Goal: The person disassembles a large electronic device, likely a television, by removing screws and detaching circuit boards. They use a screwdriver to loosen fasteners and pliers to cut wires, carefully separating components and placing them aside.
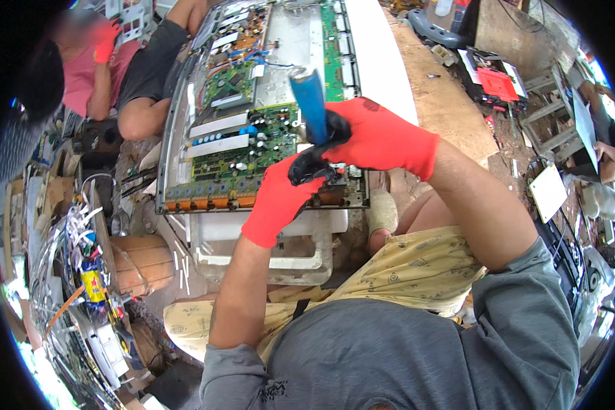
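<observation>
My right hand [379, 137], in a red glove with black fingertips, is closed round a long blue tool [309, 102]. The tool's blue part slants up and away from the fist; its kind is unclear. Just below and to the left, my left hand [287, 191], gloved alike, has its fingers curled at the near right corner of a large flat display panel [263, 201]. What those fingers hold, if anything, is hidden. The panel lies with its back up, showing a green circuit board [273, 140] with pale heat sinks and a smaller board [229, 83] beyond it.
Under the panel's near end is a whitish plastic frame [266, 263]. Another person [92, 85], wearing red gloves, sits at the far left. Tangled wires and scrap [75, 273] lie at left beside a brown tub [142, 265]. A red-and-black case [495, 82] lies at right.
</observation>
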The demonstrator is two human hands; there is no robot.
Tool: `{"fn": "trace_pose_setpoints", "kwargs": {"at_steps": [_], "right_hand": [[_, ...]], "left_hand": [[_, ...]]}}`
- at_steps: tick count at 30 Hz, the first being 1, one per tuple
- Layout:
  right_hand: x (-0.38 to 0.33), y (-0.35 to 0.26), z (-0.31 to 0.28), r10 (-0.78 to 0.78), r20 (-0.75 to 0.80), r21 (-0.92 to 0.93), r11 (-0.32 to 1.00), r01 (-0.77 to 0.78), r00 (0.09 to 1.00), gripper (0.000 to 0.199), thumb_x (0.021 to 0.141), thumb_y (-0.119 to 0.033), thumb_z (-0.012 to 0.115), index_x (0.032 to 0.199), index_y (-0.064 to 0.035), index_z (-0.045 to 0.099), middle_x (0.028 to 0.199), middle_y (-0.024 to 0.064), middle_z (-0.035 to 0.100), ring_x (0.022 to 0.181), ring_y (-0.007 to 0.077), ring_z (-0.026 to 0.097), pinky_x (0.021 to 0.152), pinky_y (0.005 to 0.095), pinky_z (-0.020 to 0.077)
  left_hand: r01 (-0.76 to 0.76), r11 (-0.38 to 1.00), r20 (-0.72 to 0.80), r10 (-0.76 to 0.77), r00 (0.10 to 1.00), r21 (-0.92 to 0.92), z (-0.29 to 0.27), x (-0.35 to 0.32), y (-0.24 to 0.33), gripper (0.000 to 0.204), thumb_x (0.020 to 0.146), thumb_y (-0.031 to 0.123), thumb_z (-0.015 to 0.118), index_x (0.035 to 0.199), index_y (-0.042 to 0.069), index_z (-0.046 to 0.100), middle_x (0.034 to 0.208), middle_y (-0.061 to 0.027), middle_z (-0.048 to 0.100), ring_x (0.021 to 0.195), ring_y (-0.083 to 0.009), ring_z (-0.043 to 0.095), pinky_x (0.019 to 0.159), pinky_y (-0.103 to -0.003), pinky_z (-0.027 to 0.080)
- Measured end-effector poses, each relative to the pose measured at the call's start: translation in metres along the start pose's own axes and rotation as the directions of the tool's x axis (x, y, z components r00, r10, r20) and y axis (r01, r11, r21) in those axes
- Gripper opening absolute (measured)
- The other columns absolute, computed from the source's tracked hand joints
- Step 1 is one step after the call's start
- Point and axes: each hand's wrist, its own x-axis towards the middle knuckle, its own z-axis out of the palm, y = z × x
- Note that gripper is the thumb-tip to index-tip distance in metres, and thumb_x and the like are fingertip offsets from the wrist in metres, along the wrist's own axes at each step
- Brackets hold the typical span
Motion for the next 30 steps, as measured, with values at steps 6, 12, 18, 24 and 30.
{"fn": "trace_pose_setpoints", "kwargs": {"at_steps": [6,12,18,24,30], "right_hand": [[-0.003,0.011,-0.001,-0.073,-0.025,-0.057,0.996,0.071,0.997,0.035,0.082,-0.012,0.076,0.114,-0.0040,0.064,0.090,0.0107,0.069,0.082,0.0212,0.066,0.078,0.0346,0.0526],[-0.004,0.016,-0.002,-0.122,-0.034,-0.107,0.987,0.118,0.992,0.030,0.082,-0.013,0.076,0.108,-0.0037,0.063,0.088,0.0105,0.069,0.080,0.0204,0.066,0.076,0.0346,0.0528],[-0.005,0.012,-0.002,-0.137,-0.046,-0.122,0.984,0.131,0.989,0.031,0.081,-0.013,0.075,0.108,-0.0038,0.063,0.086,0.0108,0.068,0.079,0.0218,0.067,0.074,0.0357,0.0532],[-0.006,0.008,-0.004,-0.106,-0.008,-0.101,0.989,0.105,0.994,0.032,0.080,-0.011,0.075,0.109,-0.0037,0.063,0.090,0.0129,0.070,0.081,0.0258,0.069,0.074,0.0365,0.0539],[-0.009,0.002,-0.002,-0.129,0.071,-0.152,0.979,0.139,0.989,0.035,0.081,-0.013,0.076,0.111,-0.0024,0.063,0.094,0.0149,0.070,0.087,0.0290,0.069,0.077,0.0375,0.0541]], "left_hand": [[0.068,0.998,0.010,-0.068,0.998,0.012,0.016,0.006,-0.003,0.023,0.087,0.010,0.072,0.110,0.005,0.073,0.085,0.0022,0.069,0.072,-0.0054,0.055,0.064,-0.026,0.045],[0.049,0.999,-0.025,-0.049,0.998,0.006,0.020,0.007,-0.006,0.017,0.088,0.011,0.073,0.103,0.004,0.073,0.079,0.0043,0.064,0.068,-0.0059,0.051,0.061,-0.026,0.043],[0.044,0.997,-0.046,-0.042,0.998,0.062,0.020,0.005,-0.004,0.012,0.088,0.011,0.073,0.096,0.003,0.071,0.076,0.0027,0.064,0.068,-0.0068,0.053,0.061,-0.027,0.043],[0.054,0.995,-0.054,-0.049,0.997,0.082,0.021,0.004,-0.002,0.011,0.088,0.011,0.072,0.094,0.002,0.069,0.075,0.0016,0.065,0.067,-0.0069,0.054,0.061,-0.027,0.043],[-0.013,0.979,0.038,0.006,0.999,0.204,0.011,0.003,-0.018,0.016,0.089,0.010,0.072,0.103,0.003,0.070,0.087,-0.0022,0.070,0.077,-0.0071,0.060,0.066,-0.027,0.048]]}}
